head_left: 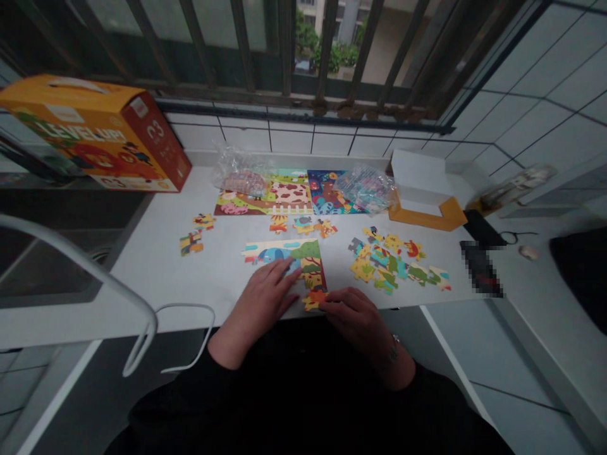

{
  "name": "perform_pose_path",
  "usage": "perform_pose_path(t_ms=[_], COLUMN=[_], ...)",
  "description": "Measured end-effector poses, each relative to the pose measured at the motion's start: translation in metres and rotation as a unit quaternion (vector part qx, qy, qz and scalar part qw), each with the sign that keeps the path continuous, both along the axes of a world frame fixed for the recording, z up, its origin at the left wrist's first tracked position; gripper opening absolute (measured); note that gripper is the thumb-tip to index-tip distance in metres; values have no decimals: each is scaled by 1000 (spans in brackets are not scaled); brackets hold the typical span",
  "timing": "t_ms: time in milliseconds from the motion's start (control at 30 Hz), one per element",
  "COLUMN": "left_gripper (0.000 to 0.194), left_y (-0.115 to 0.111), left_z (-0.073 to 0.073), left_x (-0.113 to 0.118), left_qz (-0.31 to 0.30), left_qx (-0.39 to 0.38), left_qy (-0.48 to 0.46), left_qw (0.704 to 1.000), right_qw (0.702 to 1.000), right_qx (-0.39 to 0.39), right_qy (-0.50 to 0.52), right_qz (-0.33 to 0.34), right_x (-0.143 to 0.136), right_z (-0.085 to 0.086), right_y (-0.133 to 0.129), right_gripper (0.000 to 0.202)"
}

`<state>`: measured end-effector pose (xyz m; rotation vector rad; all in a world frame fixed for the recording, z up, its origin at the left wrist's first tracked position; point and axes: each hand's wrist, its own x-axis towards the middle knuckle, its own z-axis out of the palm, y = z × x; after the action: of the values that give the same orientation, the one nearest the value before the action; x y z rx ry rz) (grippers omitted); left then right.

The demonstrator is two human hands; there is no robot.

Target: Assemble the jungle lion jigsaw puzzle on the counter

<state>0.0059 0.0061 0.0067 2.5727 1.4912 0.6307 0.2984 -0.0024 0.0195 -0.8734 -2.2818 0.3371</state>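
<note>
A partly joined jigsaw puzzle (310, 249) with a blue elephant and a green tree lies on the white counter in front of me. My left hand (260, 294) rests on its lower left part, fingers stretched out and covering some of it. At the puzzle's lower right corner, my right hand (355, 313) pinches an orange and yellow puzzle piece (313, 299) by its right side. Whether that piece is joined to the puzzle I cannot tell. Loose puzzle pieces (386, 262) are heaped to the right, with several more above and left of the puzzle.
Behind lie two picture sheets (289, 193) with plastic bags of pieces (367, 188) on them. An orange box (95, 136) stands back left, an opened box (427, 215) back right. A white curved tube (118, 284) crosses the left foreground, near the sink (118, 259).
</note>
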Motion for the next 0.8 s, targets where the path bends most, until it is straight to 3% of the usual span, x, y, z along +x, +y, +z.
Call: perform_pose_path(t_ms=[100,200,367,467,633,700,800], left_gripper=[53,47,44,49,46,46,49], left_y=[14,18,21,39,85,95,94], left_z=[2,1,5,13,19,17,12], left_x=[-7,-10,-10,-6,-2,-7,-23], left_qz=[20,16,10,42,97,109,129], left_qx=[-5,-15,-16,-22,-60,-68,-52], left_qy=[33,39,21,14,39,39,30], left_qw=[999,999,1000,999,993,991,990], right_qw=[999,998,991,981,967,962,961], right_qx=[-15,-37,-124,-183,-215,-216,-207], right_qy=[30,48,14,-32,-130,-158,-167], right_qz=[-12,-28,-50,-55,-48,-51,-68], right_x=[2,-2,-25,-53,-94,-94,-72], right_z=[0,11,40,49,46,42,35], right_y=[6,27,98,144,186,190,189], right_gripper=[24,17,18,24,28,28,24])
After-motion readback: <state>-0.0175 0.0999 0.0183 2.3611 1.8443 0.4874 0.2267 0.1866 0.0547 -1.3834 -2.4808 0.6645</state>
